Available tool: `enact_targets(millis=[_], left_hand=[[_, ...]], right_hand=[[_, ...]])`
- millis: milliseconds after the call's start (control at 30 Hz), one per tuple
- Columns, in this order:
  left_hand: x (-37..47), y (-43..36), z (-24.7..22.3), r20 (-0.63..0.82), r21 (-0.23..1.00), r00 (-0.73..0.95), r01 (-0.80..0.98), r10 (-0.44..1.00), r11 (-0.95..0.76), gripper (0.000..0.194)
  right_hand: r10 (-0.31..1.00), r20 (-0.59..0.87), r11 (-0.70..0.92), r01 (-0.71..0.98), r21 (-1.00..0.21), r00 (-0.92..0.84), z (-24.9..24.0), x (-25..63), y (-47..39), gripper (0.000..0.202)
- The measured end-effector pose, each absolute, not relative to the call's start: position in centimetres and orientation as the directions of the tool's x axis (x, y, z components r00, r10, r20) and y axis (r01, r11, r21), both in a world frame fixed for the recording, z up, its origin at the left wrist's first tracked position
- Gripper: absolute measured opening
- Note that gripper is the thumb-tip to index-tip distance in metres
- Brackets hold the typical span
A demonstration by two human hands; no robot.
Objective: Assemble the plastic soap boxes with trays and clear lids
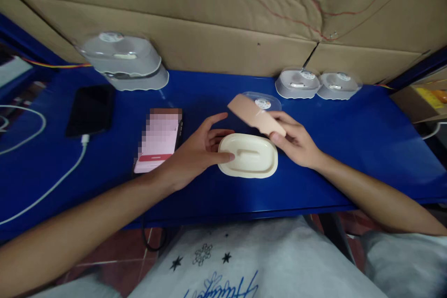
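A cream oval plastic piece [260, 168] with a raised bar at its centre lies near the table's front edge. My left hand [204, 149] grips its left end, thumb over the rim and some fingers curled behind, while the index finger sticks out. Tilted above it is a peach-coloured plastic piece [254, 112] with a notched lower edge. My right hand [296, 142] holds that piece by its right end, thumb in front. Behind it, a clear plastic lid [274, 100] with a round white sticker is partly hidden.
Grey oval boxes with clear lids [122, 63] are stacked at back left. Two similar boxes, one [298, 84] beside the other [338, 85], stand at back right. A lit phone [159, 137] and a dark phone [90, 111] on a white cable [75, 167] lie left on the blue table [366, 149].
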State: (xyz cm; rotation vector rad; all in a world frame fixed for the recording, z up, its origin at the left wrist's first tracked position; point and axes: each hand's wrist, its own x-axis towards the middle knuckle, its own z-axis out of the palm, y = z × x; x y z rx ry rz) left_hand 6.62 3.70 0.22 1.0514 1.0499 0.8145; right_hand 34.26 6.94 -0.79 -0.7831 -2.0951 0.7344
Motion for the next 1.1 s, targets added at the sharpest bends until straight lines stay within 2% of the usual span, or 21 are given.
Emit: enact_targets(millis=[67,167,233,300,400,600,800,900,1000,1100], left_hand=[[6.7,3.7,0.5,-0.349,0.924,0.245,-0.073,0.904,0.376,0.088],[6.9,3.9,0.8,-0.41,0.881,0.177,-0.179,0.895,0.438,0.053],[7.0,4.0,1.1,-0.441,0.843,0.151,-0.268,0.885,0.466,0.032],[7.2,4.1,1.2,-0.46,0.812,0.126,-0.34,0.879,0.474,0.022],[7.2,4.3,1.1,-0.46,0.782,0.109,-0.419,0.881,0.461,0.018],[7.0,4.2,0.8,-0.409,0.756,0.223,-0.46,0.885,0.465,0.014],[7.2,3.9,1.7,-0.329,0.74,0.379,-0.466,0.865,0.486,0.03],[7.3,3.7,1.9,-0.301,0.768,0.383,-0.446,0.873,0.46,0.029],[7.3,3.5,2.0,-0.335,0.759,0.366,-0.441,0.868,0.479,0.033],[7.4,3.4,2.1,-0.384,0.751,0.315,-0.44,0.868,0.492,0.029]], right_hand=[[0.804,0.422,0.548,0.248,-0.799,-0.418,-1.0,34.2,7.0,0.042],[0.89,0.351,0.417,0.208,-0.885,-0.291,-1.1,34.1,6.9,0.053],[0.884,0.382,0.444,0.228,-0.866,-0.269,-1.0,34.1,6.7,0.054],[0.823,0.465,0.555,0.287,-0.781,-0.326,-0.8,34.2,6.5,0.049],[0.692,0.523,0.713,0.354,-0.606,-0.497,-0.5,34.3,6.1,0.044],[0.545,0.454,0.832,0.386,-0.398,-0.705,-1.2,33.8,6.2,0.063],[0.437,0.403,0.892,0.329,-0.311,-0.804,-1.7,33.8,6.6,0.069],[0.433,0.395,0.899,0.357,-0.253,-0.811,-1.6,33.7,6.2,0.071],[0.439,0.363,0.898,0.388,-0.206,-0.822,-1.4,33.4,5.7,0.07],[0.448,0.348,0.889,0.368,-0.274,-0.824,-1.3,33.5,5.9,0.074]])
